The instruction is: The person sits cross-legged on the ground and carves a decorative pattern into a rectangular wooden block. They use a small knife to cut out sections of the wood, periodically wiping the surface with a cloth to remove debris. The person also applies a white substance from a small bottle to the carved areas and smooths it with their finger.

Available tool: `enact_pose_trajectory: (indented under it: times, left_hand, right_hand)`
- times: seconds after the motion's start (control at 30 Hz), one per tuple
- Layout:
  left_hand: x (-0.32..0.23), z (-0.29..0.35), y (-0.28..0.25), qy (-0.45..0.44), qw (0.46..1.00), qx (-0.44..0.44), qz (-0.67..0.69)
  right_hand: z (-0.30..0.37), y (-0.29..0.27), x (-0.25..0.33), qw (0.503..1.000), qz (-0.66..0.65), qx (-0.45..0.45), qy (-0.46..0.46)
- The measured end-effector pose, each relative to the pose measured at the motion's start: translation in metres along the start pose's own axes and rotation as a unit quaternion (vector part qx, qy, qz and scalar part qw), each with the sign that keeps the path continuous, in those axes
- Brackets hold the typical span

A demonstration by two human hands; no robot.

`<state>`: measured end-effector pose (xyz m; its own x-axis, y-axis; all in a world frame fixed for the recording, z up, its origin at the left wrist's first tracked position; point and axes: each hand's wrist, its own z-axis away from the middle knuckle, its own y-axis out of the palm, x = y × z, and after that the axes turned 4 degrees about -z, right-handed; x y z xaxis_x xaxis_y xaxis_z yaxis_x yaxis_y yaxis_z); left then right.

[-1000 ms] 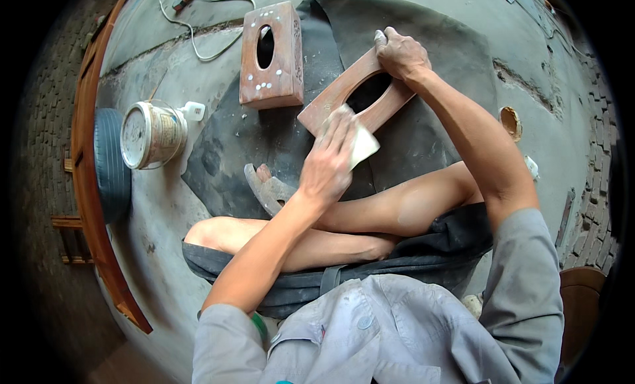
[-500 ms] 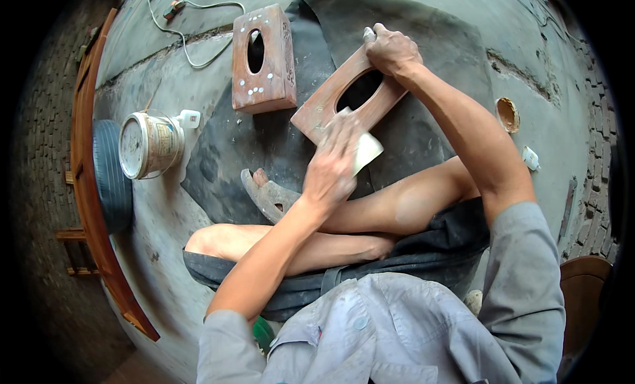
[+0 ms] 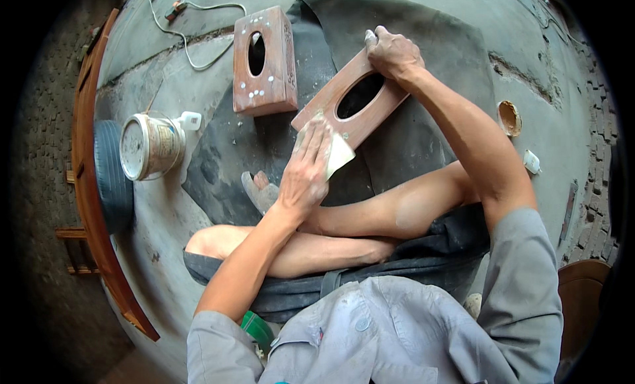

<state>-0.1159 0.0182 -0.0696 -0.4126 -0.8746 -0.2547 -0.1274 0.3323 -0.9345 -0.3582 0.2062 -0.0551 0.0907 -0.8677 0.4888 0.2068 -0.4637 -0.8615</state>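
Observation:
A wooden tissue box (image 3: pixel 360 128) with an oval opening lies slantwise on the dark mat in front of me. My right hand (image 3: pixel 395 53) is closed over its far end, fingers wrapped round the edge. At the near left corner, my left hand (image 3: pixel 304 175) presses a pale sheet of sandpaper (image 3: pixel 340 155) against the box's top face, fingers together and partly covering it. Left of this box stands a second wooden tissue box (image 3: pixel 267 83), reddish, with white dots on top and a carved side. Neither hand touches it.
My crossed legs (image 3: pixel 370 205) are close below the work. At the left are a lidded white bucket (image 3: pixel 153 149), a tyre (image 3: pixel 111 175) and a long wooden piece (image 3: pixel 92 205). A cable (image 3: pixel 187 50) lies far left; a small round container (image 3: pixel 508 118) and white bottle (image 3: pixel 531 162) lie right.
My left hand and the sandpaper have moved left and slightly toward me, to the box's near left corner. The right hand keeps its hold on the far end.

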Motion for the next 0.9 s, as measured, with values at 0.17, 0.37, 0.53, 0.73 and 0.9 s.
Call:
enact_pose_trajectory:
  times: [0.17, 0.37, 0.53, 0.73, 0.9]
  left_hand:
    - [0.007, -0.051, 0.016, -0.007, 1.0, -0.021, 0.004]
    - [0.012, -0.012, -0.003, -0.008, 1.0, -0.005, 0.002]
    - [0.007, -0.089, 0.027, -0.013, 0.999, -0.043, 0.013]
    - [0.017, -0.022, -0.008, -0.04, 0.998, -0.039, 0.019]
    - [0.019, -0.115, 0.034, -0.012, 0.997, -0.068, 0.029]
  right_hand:
    - [0.0, 0.0, 0.003, 1.0, -0.003, 0.011, 0.0]
    - [-0.003, -0.002, 0.001, 1.0, 0.003, 0.007, -0.003]
    - [-0.005, -0.001, -0.002, 1.0, -0.005, 0.002, -0.005]
    - [-0.004, -0.002, 0.002, 1.0, 0.003, -0.001, -0.007]
    - [-0.008, -0.001, -0.005, 1.0, -0.007, -0.004, -0.004]
